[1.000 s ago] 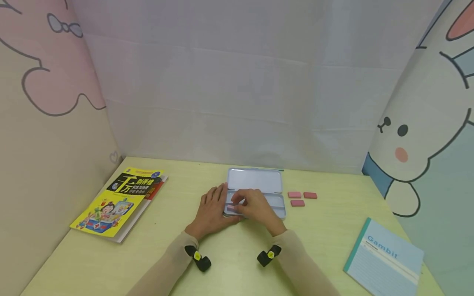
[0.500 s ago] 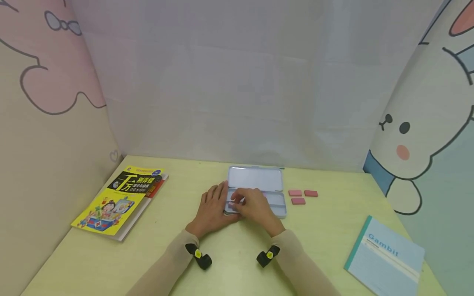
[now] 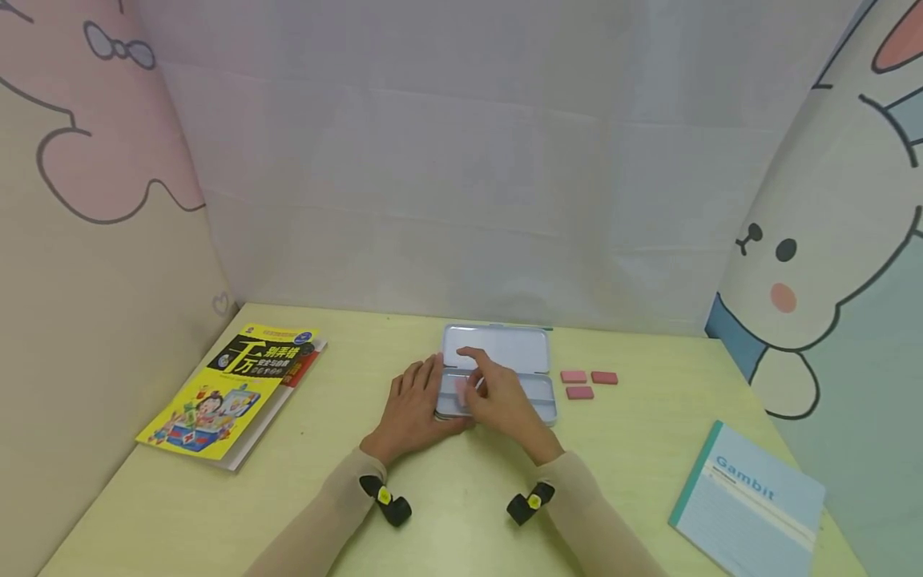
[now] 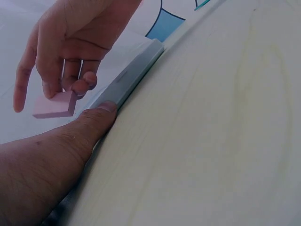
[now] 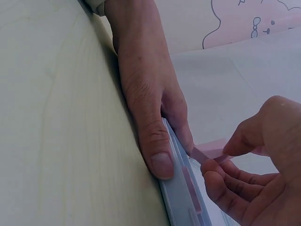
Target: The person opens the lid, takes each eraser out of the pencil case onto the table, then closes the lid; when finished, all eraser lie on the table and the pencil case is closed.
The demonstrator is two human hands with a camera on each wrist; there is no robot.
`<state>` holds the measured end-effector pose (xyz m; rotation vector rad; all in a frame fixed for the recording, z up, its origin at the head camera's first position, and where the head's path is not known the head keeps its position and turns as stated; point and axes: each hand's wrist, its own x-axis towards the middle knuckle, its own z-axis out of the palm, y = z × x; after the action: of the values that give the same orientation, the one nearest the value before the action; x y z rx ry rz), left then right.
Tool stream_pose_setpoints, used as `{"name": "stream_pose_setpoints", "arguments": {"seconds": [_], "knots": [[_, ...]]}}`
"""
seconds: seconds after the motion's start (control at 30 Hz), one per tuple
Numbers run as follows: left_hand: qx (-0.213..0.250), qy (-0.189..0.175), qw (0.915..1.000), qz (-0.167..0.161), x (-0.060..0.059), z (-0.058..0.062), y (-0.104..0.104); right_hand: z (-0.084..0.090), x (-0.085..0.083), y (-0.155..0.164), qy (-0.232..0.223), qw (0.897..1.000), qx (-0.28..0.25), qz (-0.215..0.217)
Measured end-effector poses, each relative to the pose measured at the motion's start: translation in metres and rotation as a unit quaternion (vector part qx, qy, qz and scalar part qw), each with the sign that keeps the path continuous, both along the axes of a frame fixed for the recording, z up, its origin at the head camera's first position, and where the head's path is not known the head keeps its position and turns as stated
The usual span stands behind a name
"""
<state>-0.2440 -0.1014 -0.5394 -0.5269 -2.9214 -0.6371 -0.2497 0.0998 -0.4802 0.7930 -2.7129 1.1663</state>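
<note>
A shallow pale-blue hinged case [image 3: 541,390] lies with its lid [image 3: 497,349] raised at the back. My left hand [image 3: 414,411] rests along its left end, fingers straight and thumb [image 5: 162,165] pressed on the front edge. Above the case's left part, my right hand [image 3: 497,397] pinches a pink rectangular block [image 4: 55,106] between thumb and fingers, with the index finger stretched out. The block is tilted and partly covered by fingers in the head view. In the right wrist view a pinkish strip [image 5: 191,190] shows at the case's edge; I cannot tell what it is.
Right of the case lie three pink blocks: a light one [image 3: 574,377], a redder one [image 3: 604,377] and one nearer me [image 3: 580,393]. A yellow-covered book [image 3: 231,393] is at the left, a pale-blue notebook [image 3: 750,497] at the right. Walls enclose the table.
My right hand has drawn slightly right and up, bringing the pink block out from the case's front left part. Its index finger has straightened. My left hand stays in place.
</note>
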Motion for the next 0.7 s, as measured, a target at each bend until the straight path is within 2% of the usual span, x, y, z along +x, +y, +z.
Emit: {"name": "stream_pose_setpoints", "arguments": {"seconds": [0.23,0.47,0.7], "knots": [[0.005,-0.006,1.0000,-0.001,0.000,0.001,0.001,0.006,0.004,0.012,-0.014,0.999,0.012,-0.037],[0.001,-0.013,0.9999,-0.001,-0.001,0.001,0.001,0.004,0.007,0.029,-0.052,0.997,-0.027,-0.053],[-0.003,-0.015,0.9999,-0.001,0.000,0.000,0.000,0.002,0.012,0.047,-0.051,0.995,-0.046,-0.067]]}}
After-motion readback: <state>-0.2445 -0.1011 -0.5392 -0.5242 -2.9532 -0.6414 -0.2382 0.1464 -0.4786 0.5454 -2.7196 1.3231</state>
